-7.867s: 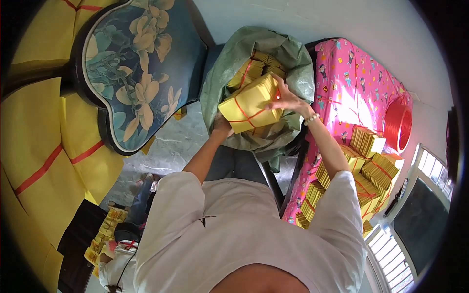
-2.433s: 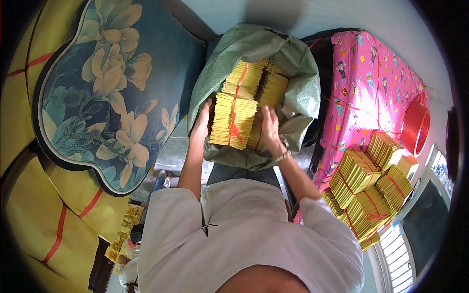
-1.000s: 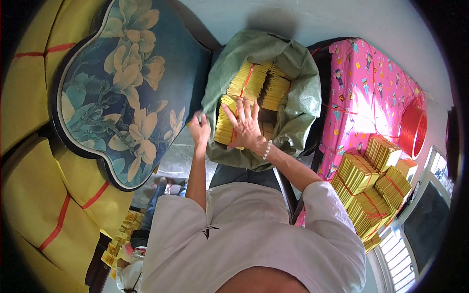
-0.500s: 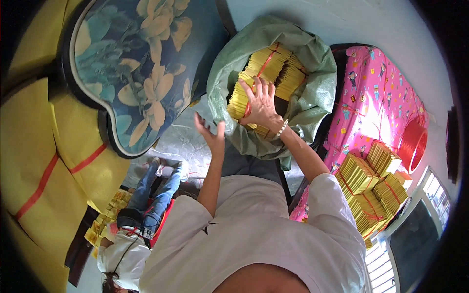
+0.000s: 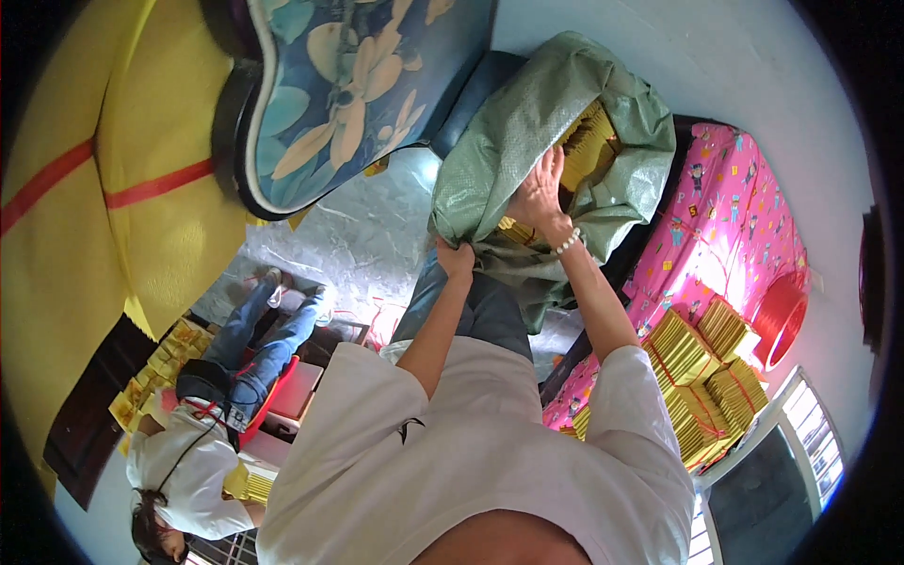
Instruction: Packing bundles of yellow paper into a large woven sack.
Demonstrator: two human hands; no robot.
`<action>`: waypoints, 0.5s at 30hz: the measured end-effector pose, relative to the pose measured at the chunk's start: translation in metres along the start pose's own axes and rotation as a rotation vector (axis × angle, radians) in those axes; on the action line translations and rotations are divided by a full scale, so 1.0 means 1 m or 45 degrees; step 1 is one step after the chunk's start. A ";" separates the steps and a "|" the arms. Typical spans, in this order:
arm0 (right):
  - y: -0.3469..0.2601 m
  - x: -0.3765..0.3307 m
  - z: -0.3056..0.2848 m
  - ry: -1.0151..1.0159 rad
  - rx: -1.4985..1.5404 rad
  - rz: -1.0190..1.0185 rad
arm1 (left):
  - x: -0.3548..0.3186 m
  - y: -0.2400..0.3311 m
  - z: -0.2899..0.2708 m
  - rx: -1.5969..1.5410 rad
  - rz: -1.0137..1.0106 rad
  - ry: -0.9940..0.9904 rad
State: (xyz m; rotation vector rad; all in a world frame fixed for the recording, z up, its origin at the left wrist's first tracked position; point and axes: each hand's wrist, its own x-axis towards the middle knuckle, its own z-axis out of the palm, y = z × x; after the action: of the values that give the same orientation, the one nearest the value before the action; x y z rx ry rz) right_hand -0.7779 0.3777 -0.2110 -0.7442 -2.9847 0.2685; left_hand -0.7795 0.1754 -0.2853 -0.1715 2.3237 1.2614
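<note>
A green woven sack (image 5: 504,141) stands in front of me, its mouth tipped to the right. Inside it are bundles of folded yellow paper (image 5: 590,151), partly hidden by the sack's left side. My left hand (image 5: 456,258) is closed on the sack's near left rim, bunching the fabric. At the mouth, my right hand (image 5: 540,200), with a bead bracelet at the wrist, reaches in with its fingers stretched out. Its fingertips lie by the inner edge of the sack and the paper; some of the fingers are hidden.
To the left are a flower-patterned board (image 5: 348,104) and large yellow stacks (image 5: 160,217) with red straps. A pink patterned cover (image 5: 725,198) lies right, near tied yellow bundles (image 5: 692,358) and a red ribbon roll (image 5: 780,322). Another person (image 5: 188,471) sits lower left.
My left hand has gone from open in the air to gripping the sack's rim. The sack's left side now covers more of the bundles. My right hand has shifted slightly right and nearer.
</note>
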 end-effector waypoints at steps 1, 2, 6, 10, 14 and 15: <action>-0.022 0.007 -0.040 -0.051 0.142 0.008 | 0.001 -0.001 -0.007 -0.379 -0.203 -0.019; -0.034 0.002 -0.041 -0.050 0.158 -0.034 | 0.003 -0.002 -0.014 -0.765 -0.393 -0.041; -0.038 -0.054 -0.048 0.064 0.669 0.128 | -0.022 0.067 -0.045 -1.078 -0.682 -0.148; -0.043 -0.083 -0.037 -0.647 0.848 0.069 | -0.025 0.079 -0.060 -1.128 -0.613 -0.247; -0.025 -0.081 -0.001 -0.852 1.291 -0.272 | -0.047 0.124 -0.061 -0.768 -0.575 -0.284; -0.027 -0.070 0.003 -1.006 1.258 -0.217 | -0.049 0.123 -0.059 -0.777 -0.467 -0.305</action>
State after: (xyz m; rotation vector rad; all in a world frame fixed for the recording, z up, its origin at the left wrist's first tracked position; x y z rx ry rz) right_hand -0.7288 0.3211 -0.2098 -0.2647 -2.8041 2.2077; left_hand -0.7983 0.1912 -0.1419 -0.5821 1.5606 1.6434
